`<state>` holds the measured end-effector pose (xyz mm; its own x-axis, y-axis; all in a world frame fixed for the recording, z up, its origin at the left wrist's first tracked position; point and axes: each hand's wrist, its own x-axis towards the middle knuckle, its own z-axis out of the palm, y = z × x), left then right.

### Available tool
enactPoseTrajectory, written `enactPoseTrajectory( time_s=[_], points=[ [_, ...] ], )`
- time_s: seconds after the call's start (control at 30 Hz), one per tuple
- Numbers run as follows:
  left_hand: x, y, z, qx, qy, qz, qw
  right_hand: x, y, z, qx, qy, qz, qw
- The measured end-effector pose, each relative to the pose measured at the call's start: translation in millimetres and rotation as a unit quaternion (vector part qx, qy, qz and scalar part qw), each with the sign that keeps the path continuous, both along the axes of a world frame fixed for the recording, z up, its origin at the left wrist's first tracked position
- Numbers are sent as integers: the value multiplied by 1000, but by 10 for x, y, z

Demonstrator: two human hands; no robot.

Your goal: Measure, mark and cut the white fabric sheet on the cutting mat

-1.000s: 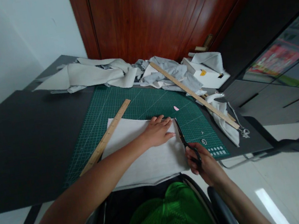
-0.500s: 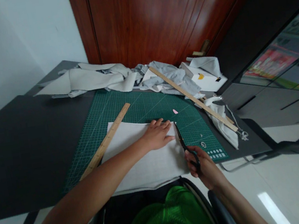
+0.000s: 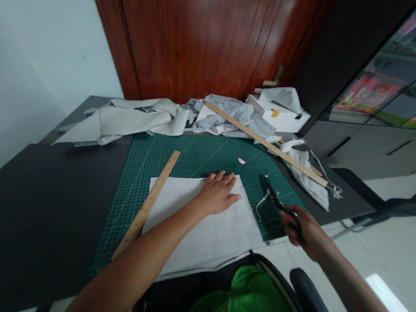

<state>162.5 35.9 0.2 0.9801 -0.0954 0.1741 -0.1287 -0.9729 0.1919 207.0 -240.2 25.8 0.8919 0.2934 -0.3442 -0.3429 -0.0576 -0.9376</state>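
A pale, layered cloth (image 3: 204,235) lies on the green cutting mat (image 3: 199,149) near the table's front edge. My left hand (image 3: 218,192) rests flat on its upper right part, fingers spread. To the right of the cloth, my right hand (image 3: 300,228) is wrapped round the handles of black scissors (image 3: 274,195), whose blades point away over the mat. A thin pale strip (image 3: 262,202) curls between the cloth and the scissors. Across the cloth's left edge lies a wooden ruler (image 3: 148,204).
Crumpled grey and pale fabric (image 3: 135,117) lines the table's back. A longer wooden ruler (image 3: 264,142), a white box (image 3: 284,116) and a white pouch (image 3: 307,177) lie at the right. A small pink piece (image 3: 241,161) is on the mat.
My right hand has moved right with the scissors, away from the cloth's right edge. A thin strip now shows apart from the cloth. My left hand stays on the cloth.
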Motion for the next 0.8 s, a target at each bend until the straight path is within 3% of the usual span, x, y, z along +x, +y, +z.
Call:
enactPoseTrajectory(
  time_s=[0.1,0.2,0.33,0.43,0.6,0.8],
  points=[
    [8,6,14,5,8,-1,1000,16,-93,49,16,-33,-18,999],
    [24,26,16,14,3,0,1000,-162,-213,33,52,-16,35,998],
    [67,137,11,26,2,20,999,-487,-371,-125,96,59,114,987],
    [105,289,19,24,15,50,998,-568,-465,-233,97,80,135,983],
    [123,483,100,21,-4,76,997,-283,-612,-227,69,62,56,994],
    [61,532,231,20,-14,90,996,49,-631,-219,50,-20,-52,997]
  ],
)
